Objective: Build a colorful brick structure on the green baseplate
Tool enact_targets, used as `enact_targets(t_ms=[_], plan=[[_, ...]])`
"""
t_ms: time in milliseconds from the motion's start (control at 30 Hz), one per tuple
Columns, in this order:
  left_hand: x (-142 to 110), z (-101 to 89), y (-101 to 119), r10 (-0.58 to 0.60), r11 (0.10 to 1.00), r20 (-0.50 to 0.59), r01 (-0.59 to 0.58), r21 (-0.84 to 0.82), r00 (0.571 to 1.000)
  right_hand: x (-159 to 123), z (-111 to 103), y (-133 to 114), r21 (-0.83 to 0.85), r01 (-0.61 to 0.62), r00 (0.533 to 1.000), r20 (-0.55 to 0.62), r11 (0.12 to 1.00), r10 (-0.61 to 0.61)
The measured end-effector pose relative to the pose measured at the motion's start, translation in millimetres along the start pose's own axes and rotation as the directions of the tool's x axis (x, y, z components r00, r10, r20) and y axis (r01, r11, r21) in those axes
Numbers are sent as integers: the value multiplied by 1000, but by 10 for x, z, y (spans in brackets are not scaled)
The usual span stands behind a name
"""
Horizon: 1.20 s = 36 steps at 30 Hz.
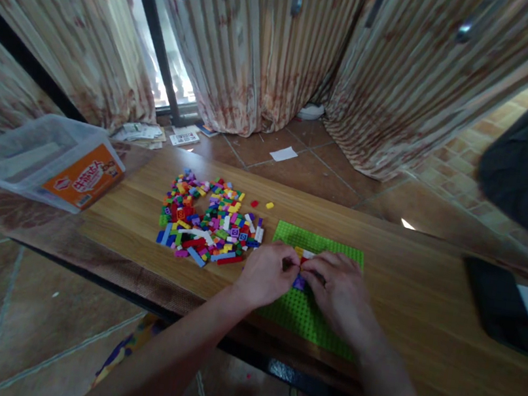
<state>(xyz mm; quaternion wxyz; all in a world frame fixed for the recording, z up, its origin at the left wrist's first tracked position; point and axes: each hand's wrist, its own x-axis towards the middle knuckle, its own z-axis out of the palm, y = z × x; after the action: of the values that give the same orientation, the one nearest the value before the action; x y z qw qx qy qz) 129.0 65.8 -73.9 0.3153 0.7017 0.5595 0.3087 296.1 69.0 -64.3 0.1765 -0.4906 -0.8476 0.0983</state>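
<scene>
A green studded baseplate lies flat on the wooden table. Near its middle is a small group of building bricks in yellow, white, red and purple, partly covered by my fingers. From the left, my left hand pinches at these bricks, thumb and fingers closed together. My right hand meets it from the other side, its fingertips pressed on the same bricks. Which single brick each hand grips is hidden by the fingers. Left of the plate spreads a heap of loose, many-coloured bricks.
A clear plastic bin with an orange label stands at the table's left end. A loose red brick and a yellow brick lie behind the plate. On the right is a dark flat object. Curtains hang beyond the table.
</scene>
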Motion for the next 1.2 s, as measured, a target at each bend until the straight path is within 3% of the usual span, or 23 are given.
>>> enact_targets(t_ms=[600,767,867,1000,1067,1200], plan=[[25,35,24,-108,994,9,108,19,994,35,-30,-104,-234,68,997,58,970,-55],[20,25,12,-81,997,35,80,22,996,37,-5,-67,-135,28,999,46,990,-21],[19,18,8,-80,997,40,79,16,996,38,2,-14,70,-44,997,69,997,39],[19,-6,9,-72,997,47,71,7,996,28,-52,74,294,-222,975,81,930,207],[21,-18,14,-87,996,52,87,11,995,18,-99,138,345,-308,945,3,887,327],[30,-22,43,-127,992,50,127,7,991,11,-139,265,399,-416,842,-169,817,512]])
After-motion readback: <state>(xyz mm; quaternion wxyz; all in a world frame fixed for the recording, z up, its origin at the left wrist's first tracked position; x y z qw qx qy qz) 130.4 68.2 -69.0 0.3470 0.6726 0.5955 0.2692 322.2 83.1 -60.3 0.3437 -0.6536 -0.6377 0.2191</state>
